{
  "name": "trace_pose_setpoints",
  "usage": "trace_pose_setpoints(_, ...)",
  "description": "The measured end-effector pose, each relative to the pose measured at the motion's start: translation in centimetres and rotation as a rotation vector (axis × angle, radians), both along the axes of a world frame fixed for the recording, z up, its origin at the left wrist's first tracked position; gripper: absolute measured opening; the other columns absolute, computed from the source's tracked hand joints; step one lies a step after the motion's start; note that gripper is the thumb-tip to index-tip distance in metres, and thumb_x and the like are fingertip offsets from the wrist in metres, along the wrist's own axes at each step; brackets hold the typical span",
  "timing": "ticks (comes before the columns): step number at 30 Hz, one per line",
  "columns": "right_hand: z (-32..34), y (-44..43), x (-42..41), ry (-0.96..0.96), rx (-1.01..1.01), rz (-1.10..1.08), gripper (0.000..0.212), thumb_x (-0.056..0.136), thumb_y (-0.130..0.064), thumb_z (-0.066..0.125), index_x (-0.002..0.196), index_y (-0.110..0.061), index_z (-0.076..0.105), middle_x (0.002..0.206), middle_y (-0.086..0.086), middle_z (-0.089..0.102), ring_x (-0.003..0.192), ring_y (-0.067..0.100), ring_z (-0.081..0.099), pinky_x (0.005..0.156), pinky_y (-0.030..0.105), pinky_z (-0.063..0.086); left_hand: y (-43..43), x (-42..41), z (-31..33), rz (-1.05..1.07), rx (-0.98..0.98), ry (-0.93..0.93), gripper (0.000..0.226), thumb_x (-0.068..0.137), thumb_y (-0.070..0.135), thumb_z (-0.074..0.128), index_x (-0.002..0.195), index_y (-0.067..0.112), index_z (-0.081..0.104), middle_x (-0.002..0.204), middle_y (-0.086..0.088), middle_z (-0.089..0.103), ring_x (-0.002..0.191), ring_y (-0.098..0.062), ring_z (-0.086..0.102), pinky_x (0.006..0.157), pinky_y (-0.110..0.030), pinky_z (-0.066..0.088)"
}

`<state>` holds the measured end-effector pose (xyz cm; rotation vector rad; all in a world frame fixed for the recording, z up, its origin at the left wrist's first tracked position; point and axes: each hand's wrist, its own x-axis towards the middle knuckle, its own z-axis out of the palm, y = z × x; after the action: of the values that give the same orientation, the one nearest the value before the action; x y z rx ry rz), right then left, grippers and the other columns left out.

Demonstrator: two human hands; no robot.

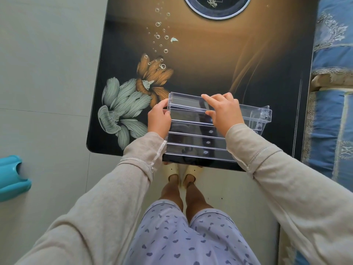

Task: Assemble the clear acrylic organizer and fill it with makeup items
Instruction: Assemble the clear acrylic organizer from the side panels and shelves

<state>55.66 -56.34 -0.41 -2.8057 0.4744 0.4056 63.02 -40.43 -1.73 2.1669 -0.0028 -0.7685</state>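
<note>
A clear acrylic organizer (pixel 196 142) with several stepped tiers stands on the near edge of a dark table (pixel 191 60) printed with flowers. A loose clear acrylic tray piece (pixel 186 103) lies tilted across its top tier. My left hand (pixel 159 119) grips the left end of that piece, thumb curled over its corner. My right hand (pixel 222 109) pinches its right half, forefinger stretched along the upper edge and thumb on the lower edge. The organizer's right side panel (pixel 264 116) shows beyond my right wrist. No makeup items are in view.
A round dark inset with a silver ring (pixel 215 6) sits at the table's far edge. A blue patterned sofa or bedspread (pixel 332 92) runs along the right. A teal plastic object (pixel 11 176) lies on the tiled floor at left. My feet stand under the table's near edge.
</note>
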Motion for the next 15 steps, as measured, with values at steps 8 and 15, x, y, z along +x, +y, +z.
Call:
trace_pose_setpoints(8, 0.11, -0.64, 0.71, 0.024, -0.041, 0.062, 0.049, 0.092, -0.017, 0.053, 0.139, -0.024, 0.040, 0.129, 0.006, 0.056, 0.114, 0.031, 0.044, 0.090, 0.040, 0.037, 0.11, 0.02, -0.11, 0.002, -0.022, -0.014, 0.041, 0.093, 0.000, 0.044, 0.132, 0.011, 0.051, 0.126, -0.008, 0.062, 0.108, -0.020, 0.060, 0.096, -0.031, 0.049)
trace_pose_setpoints(15, -0.56, -0.02, 0.36, 0.068, -0.080, 0.080, 0.054, 0.093, -0.011, 0.051, 0.143, -0.022, 0.033, 0.129, 0.009, 0.054, 0.116, 0.032, 0.044, 0.091, 0.041, 0.040, -0.47, 0.76, -0.24, 0.045, 0.030, -0.043, 0.026, 0.091, 0.017, 0.045, 0.106, 0.010, 0.065, 0.106, -0.010, 0.069, 0.086, -0.016, 0.055, 0.078, -0.027, 0.044)
